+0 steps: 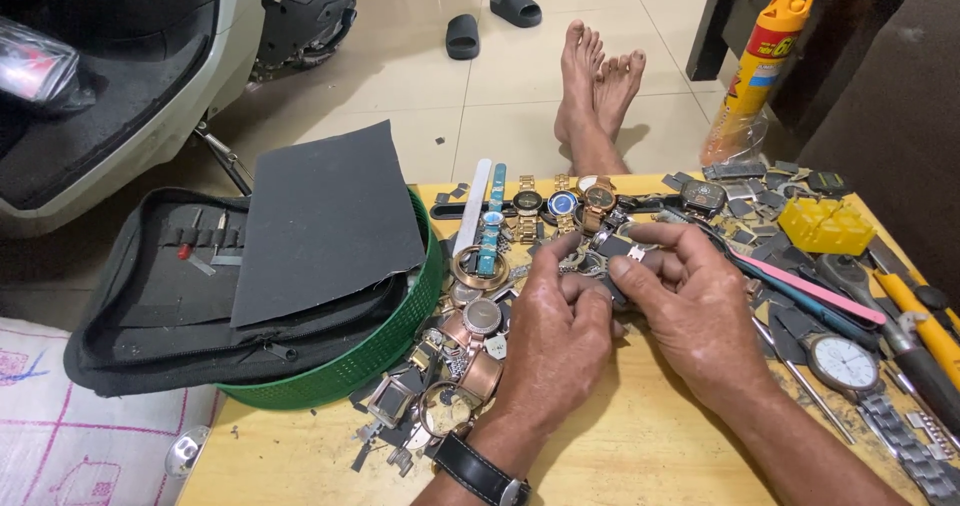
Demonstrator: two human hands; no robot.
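My left hand and my right hand meet over the middle of a low wooden table. Together they grip a small dark watch piece with a metal band link between the fingertips; most of it is hidden by the fingers. A black strap watch is on my left wrist. Just beyond the hands lies a row of wristwatches with gold and silver bands. Loose watch cases and parts are heaped to the left of my left hand.
A green round basket at the table's left holds an open black tool case with a dark sheet on it. Yellow holder, pink tool, white-faced watch and screwdrivers lie right. A spray can, my feet, sandals and a scooter are beyond.
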